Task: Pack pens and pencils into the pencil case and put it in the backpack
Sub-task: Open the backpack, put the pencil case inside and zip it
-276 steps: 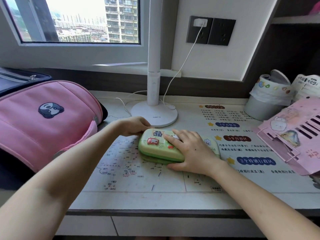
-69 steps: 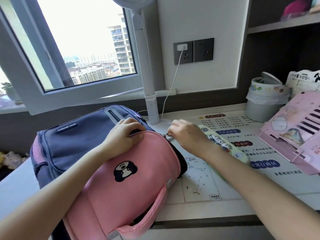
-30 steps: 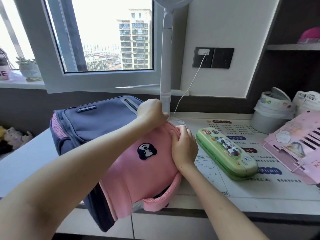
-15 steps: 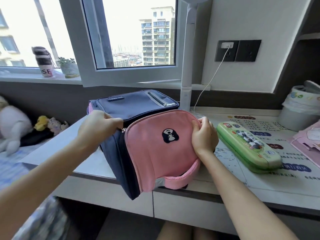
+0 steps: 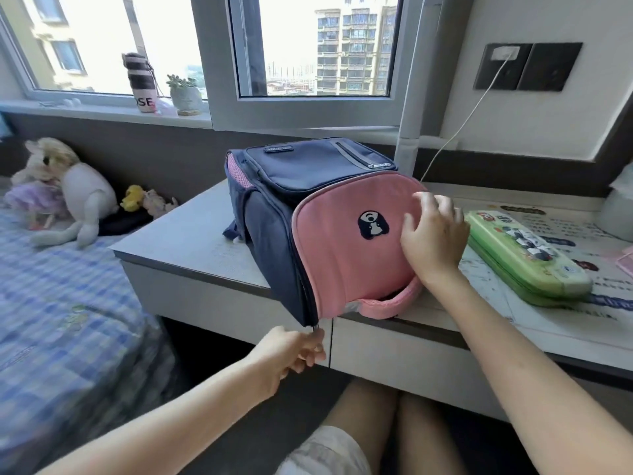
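A navy backpack [image 5: 274, 221] with a pink top flap lies on its side at the desk's left front corner, the flap facing me and hanging over the edge. My left hand [image 5: 291, 351] is below the desk edge, pinched on the zipper pull [image 5: 317, 329] at the flap's lower left corner. My right hand [image 5: 433, 234] rests with fingers spread against the flap's right side. The green pencil case [image 5: 527, 258] lies closed on the desk just right of the backpack, untouched. No pens or pencils are visible.
A white lamp pole [image 5: 409, 97] and charging cable [image 5: 455, 125] stand behind the backpack. A bed with a checked blanket [image 5: 61, 303] and soft toys [image 5: 68, 193] lies to the left. A printed mat [image 5: 548, 228] covers the desk. My knees [image 5: 387, 416] sit under the desk.
My left hand has run down from the flap's upper left side to its bottom corner below the desk edge with the zipper pull. My right hand's grip on the flap edge has loosened to spread fingers.
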{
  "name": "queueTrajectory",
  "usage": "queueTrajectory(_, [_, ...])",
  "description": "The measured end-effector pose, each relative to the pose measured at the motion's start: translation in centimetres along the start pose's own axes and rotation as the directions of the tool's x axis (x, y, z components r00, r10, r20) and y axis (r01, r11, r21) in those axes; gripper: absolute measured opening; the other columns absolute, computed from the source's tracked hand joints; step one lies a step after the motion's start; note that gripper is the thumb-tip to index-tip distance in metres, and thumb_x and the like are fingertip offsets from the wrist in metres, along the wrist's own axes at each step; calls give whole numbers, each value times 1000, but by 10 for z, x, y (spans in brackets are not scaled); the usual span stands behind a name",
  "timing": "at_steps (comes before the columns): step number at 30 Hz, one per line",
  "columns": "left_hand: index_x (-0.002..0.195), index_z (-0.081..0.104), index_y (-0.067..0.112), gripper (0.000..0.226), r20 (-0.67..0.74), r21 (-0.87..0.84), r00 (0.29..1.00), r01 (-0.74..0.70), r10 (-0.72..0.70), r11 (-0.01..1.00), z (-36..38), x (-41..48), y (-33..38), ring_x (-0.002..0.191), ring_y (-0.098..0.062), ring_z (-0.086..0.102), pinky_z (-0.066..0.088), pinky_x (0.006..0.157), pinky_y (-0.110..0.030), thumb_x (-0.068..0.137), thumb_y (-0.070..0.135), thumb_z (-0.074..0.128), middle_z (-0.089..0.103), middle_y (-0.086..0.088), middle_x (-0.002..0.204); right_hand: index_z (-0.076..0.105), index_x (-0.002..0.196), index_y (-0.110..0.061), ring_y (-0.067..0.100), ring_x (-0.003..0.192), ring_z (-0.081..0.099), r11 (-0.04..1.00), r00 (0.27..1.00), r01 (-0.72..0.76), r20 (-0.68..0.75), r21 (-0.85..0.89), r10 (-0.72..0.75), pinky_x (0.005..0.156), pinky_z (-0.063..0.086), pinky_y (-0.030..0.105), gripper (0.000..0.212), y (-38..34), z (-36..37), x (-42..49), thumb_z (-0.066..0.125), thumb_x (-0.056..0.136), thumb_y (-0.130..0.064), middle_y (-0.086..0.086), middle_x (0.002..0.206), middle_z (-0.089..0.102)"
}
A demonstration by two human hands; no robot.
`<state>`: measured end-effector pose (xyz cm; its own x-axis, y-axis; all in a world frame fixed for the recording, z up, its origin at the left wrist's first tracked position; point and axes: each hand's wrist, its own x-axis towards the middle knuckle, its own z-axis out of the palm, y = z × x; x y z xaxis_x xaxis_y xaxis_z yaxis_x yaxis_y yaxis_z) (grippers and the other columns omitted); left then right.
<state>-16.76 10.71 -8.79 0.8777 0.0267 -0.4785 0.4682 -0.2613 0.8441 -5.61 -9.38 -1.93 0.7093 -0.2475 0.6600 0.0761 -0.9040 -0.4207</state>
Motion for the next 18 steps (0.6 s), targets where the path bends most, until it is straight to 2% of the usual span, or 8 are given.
queueTrajectory(4, [71, 71, 14, 32, -197, 292, 950, -179, 242, 940, 10, 19, -15, 53, -13, 54, 42, 56, -24, 89, 33, 52, 58, 2, 55, 53, 125, -14, 34, 119, 45, 995, 993, 95, 62, 15, -96, 97, 36, 44, 40, 7, -10, -12, 56, 85, -15, 12, 131, 53])
queueTrajectory(6, [78, 71, 16, 35, -165, 570, 915, -216, 368, 793, -2, 22, -15, 67, -17, 64, 50, 68, -27, 90, 40, 48, 65, 2, 63, 50, 131, -15, 32, 126, 41, 982, 978, 186, 91, 40, -189, 104, 32, 44, 48, 10, -18, -9, 54, 83, -12, 11, 138, 49])
queueTrajectory(8, [79, 71, 20, 36, -74, 747, 914, -214, 399, 629, -27, 23, -2, 74, -15, 67, 53, 73, -29, 85, 50, 51, 72, 2, 74, 48, 134, -19, 28, 132, 38, 946, 951, 281, 90, 159, -297, 110, 27, 45, 49, 2, -27, -1, 48, 85, -14, 7, 141, 47])
queueTrajectory(10, [72, 71, 18, 35, -16, 777, 944, -195, 329, 598, -59, 17, 18, 69, -10, 68, 54, 71, -27, 79, 50, 59, 74, 3, 74, 46, 135, -24, 23, 134, 36, 911, 928, 322, 104, 256, -357, 114, 20, 45, 46, -15, -37, 10, 40, 90, -27, 2, 142, 47])
queueTrajectory(12, [66, 70, 16, 35, -66, 756, 934, -182, 351, 628, -86, 4, 41, 64, -11, 68, 55, 70, -30, 78, 47, 61, 73, 3, 67, 46, 136, -26, 21, 134, 37, 902, 904, 347, 164, 258, -394, 115, 13, 47, 46, -35, -43, 24, 36, 93, -41, 0, 140, 50])
queueTrajectory(14, [60, 67, 15, 38, -200, 758, 809, -229, 552, 611, -99, -9, 62, 63, -18, 66, 53, 66, -33, 81, 45, 58, 70, 2, 60, 57, 125, -24, 22, 122, 48, 898, 867, 380, 254, 220, -429, 114, 15, 47, 42, -50, -50, 33, 34, 97, -46, 1, 124, 62])
queueTrajectory(16, [61, 65, 16, 33, -294, 763, 588, -330, 753, 556, -96, -24, 80, 64, -21, 62, 45, 61, -30, 83, 40, 58, 65, 3, 61, 65, 81, -17, 20, 83, 57, 895, 822, 396, 355, 203, -445, 97, 34, 42, 47, -59, -60, 37, 33, 97, -47, 0, 81, 66])
queueTrajectory(18, [70, 66, 18, 24, -293, 769, 402, -440, 868, 463, -85, -30, 96, 70, -17, 61, 42, 64, -28, 82, 39, 61, 66, 5, 72, 40, 54, -15, 17, 56, 42, 896, 779, 407, 446, 177, -442, 69, 37, 36, 53, -57, -76, 37, 37, 95, -49, -1, 53, 43])
